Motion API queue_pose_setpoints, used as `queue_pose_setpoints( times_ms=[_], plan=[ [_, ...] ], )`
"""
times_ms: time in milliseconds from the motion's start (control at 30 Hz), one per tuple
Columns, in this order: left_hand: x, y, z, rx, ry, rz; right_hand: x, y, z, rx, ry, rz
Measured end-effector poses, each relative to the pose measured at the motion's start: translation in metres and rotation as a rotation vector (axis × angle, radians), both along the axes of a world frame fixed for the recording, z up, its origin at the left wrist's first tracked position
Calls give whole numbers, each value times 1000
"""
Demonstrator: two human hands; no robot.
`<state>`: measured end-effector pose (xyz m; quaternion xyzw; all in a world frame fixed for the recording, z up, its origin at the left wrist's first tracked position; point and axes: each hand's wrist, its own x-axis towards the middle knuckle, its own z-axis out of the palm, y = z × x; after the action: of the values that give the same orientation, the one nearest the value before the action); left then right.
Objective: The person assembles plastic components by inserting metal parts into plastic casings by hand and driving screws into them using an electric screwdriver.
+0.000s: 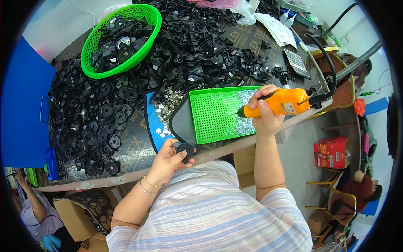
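"Orange driver: where is it?"

"Inside the right hand, fingers wrapped around its body, forearm stretched forward, slim tip pointing left."

"And the left hand?"

"Elbow bent, thumb and fingers gripping a black round part near the table edge."

"Containers?"

"Left of the right fingers, a green tray with small silvery pieces in its right end; well beyond the left fingertips, a green basket heaped with black parts."
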<state>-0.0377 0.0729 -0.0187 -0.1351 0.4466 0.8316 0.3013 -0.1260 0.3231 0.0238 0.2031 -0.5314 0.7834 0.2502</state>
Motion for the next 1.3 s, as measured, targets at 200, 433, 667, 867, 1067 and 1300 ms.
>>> queue_pose_setpoints(
  times_ms=[200, 433, 667, 867, 1067, 1300],
  plan=[
    [-6, 6, -5, -46, 53, -34, -3, 4, -2, -11, 7, 74],
    [-8, 6, -10, -48, 36, 4, 3, 1, 11, -24, 30, 50],
    [-11, 7, -11, -88, 8, -25, 33, -33, 37, -106, 36, 331],
    [-11, 9, -12, -101, 29, -22, 43, -66, 27, -34, 9, 489],
    [-12, 7, -10, -80, 1, -36, 39, -78, 20, 64, -20, 481],
    [-12, 6, -12, -49, 11, -40, 38, -84, 15, 124, -29, 537]
  ],
)
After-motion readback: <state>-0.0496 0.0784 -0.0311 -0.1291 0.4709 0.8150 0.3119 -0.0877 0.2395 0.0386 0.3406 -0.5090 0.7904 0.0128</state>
